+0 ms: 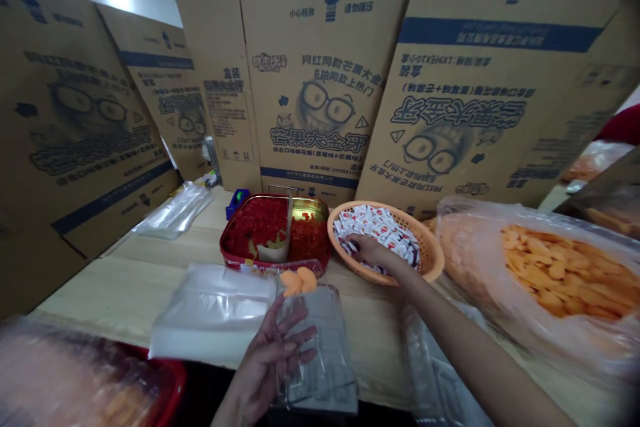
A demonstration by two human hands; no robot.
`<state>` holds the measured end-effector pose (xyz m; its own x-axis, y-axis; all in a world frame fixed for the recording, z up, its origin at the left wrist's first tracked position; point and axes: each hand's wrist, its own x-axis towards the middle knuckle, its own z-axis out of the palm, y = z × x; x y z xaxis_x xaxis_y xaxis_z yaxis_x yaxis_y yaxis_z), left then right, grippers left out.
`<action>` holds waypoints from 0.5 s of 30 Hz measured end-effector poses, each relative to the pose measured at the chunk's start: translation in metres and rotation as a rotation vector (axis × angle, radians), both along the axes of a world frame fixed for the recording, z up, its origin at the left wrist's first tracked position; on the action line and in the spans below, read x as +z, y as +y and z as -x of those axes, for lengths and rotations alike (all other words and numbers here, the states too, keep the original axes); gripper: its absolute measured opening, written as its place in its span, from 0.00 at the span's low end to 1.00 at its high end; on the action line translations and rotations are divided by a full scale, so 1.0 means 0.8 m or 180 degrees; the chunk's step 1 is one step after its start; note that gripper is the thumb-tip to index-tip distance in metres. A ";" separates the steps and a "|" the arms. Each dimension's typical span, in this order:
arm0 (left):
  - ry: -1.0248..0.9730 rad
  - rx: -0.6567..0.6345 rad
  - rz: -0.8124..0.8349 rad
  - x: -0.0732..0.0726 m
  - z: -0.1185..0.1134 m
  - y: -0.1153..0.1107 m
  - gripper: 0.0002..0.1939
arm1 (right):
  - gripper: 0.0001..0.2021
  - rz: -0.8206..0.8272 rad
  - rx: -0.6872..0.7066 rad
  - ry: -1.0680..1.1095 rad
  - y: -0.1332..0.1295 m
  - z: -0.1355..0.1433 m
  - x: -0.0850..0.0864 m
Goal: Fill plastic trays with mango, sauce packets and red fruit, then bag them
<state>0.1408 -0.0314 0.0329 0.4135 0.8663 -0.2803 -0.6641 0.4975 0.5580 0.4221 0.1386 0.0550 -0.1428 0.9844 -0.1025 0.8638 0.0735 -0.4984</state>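
My right hand (369,249) reaches into an orange plastic basket (431,255) heaped with small white sachets (383,227) with red marks. Its fingers curl down and close on a sachet at the left side of the heap. Fingers spread apart, my left hand (267,353) is against the left side of clear plastic trays (327,360) at the table's front edge. Some fingers show over or through the clear plastic; I cannot tell which. A few orange candy-like pieces (299,281) sit at the far end of the trays.
A red tin (225,257) with red bits and a divider stands behind the trays. Clear bags (215,307) lie left. A big bag of orange pieces (560,267) sits right. Cardboard boxes (320,80) wall the back. A red tub (173,380) stands at lower left.
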 end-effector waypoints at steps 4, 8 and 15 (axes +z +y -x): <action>-0.0064 -0.0069 -0.0021 -0.006 0.004 0.008 0.43 | 0.05 -0.0099 -0.0365 0.0246 -0.008 -0.016 0.000; -0.0074 -0.0142 -0.0032 -0.010 0.004 0.015 0.42 | 0.16 -0.0152 -0.0652 0.0621 -0.020 -0.035 0.013; -0.0250 -0.0262 -0.0129 -0.009 -0.009 0.020 0.42 | 0.13 0.0321 0.0230 0.1485 -0.073 0.027 0.067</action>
<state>0.1478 -0.0150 0.0258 0.5029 0.8385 -0.2096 -0.6645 0.5302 0.5265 0.4005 0.0803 0.1085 -0.2641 0.9587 -0.1056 0.5407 0.0565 -0.8393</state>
